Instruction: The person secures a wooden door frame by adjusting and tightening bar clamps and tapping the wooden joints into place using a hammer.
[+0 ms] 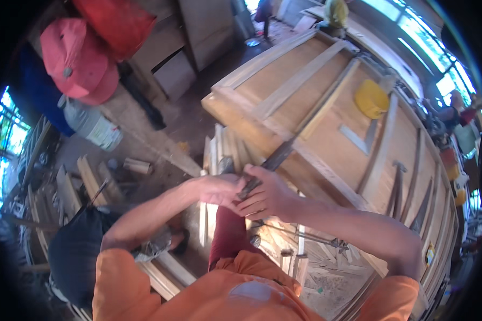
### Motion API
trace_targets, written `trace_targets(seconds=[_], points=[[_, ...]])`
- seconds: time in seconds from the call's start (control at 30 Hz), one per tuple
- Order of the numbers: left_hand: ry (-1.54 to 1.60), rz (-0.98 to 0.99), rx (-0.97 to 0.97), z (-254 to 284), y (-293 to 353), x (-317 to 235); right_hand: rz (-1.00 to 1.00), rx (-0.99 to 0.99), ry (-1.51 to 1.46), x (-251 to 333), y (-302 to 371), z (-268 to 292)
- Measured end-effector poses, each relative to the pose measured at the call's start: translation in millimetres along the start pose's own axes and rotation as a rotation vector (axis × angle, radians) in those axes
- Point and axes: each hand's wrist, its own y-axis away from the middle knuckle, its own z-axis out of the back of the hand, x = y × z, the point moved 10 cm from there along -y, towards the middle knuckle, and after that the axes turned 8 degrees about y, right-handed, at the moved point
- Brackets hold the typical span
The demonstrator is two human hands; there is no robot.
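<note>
While you stand at the corner of the wooden panel (326,101), both your hands meet on one long dark metal bar (277,157) — right hand (270,195) wrapped shut around its near end, left hand (219,190) closed beside it, touching. Bar slants up across the panel's frame; yellow container (370,99) sits farther along the panel.

An orange short-sleeved shirt (235,294) fills the lower middle of the frame, dark red trousers (227,235) show above it, and both forearms are bare.
</note>
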Motion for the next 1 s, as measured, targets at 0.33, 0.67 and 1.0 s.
trace_targets(seconds=[0.33, 0.67, 1.0], points=[[-0.099, 0.234, -0.201, 5, 3, -19, 0.039, -0.059, 0.107, 13, 0, 9], [-0.392, 0.293, -0.189, 17, -4, -15, -0.061, 0.002, 0.094, 0, 8, 5], [-0.361, 0.253, -0.055, -5, -14, -12, 0.181, -0.117, -0.050, 7, 1, 6]])
